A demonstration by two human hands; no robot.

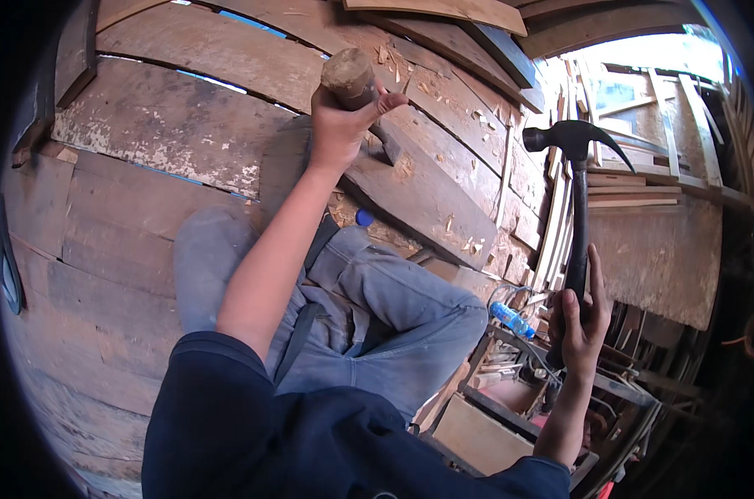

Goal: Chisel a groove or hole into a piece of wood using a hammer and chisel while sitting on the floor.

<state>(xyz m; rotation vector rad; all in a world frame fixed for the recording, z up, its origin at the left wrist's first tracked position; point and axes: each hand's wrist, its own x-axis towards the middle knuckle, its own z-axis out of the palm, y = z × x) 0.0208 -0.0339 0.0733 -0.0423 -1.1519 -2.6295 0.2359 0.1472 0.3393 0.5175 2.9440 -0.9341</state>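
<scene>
My left hand [338,137] is closed around a chisel [348,75] with a thick, worn wooden handle. Its dark blade points down at a thick wooden board [435,191] in front of my folded legs, where pale chips lie beside the cutting edge. Whether the edge bites into the wood, I cannot tell. On the right, my right hand [583,324] grips the lower handle of a black claw hammer [579,208]. The hammer is raised upright, its head well apart from the chisel, with the claw toward the right.
Wood chips are scattered over the plank floor [177,125], which has gaps between boards. A blue cap [363,217] lies near my knee. At the right are a plastic bottle [511,319], a wooden drawer or box [477,437] and stacked timber [635,195]. More planks [443,12] lie at the far side.
</scene>
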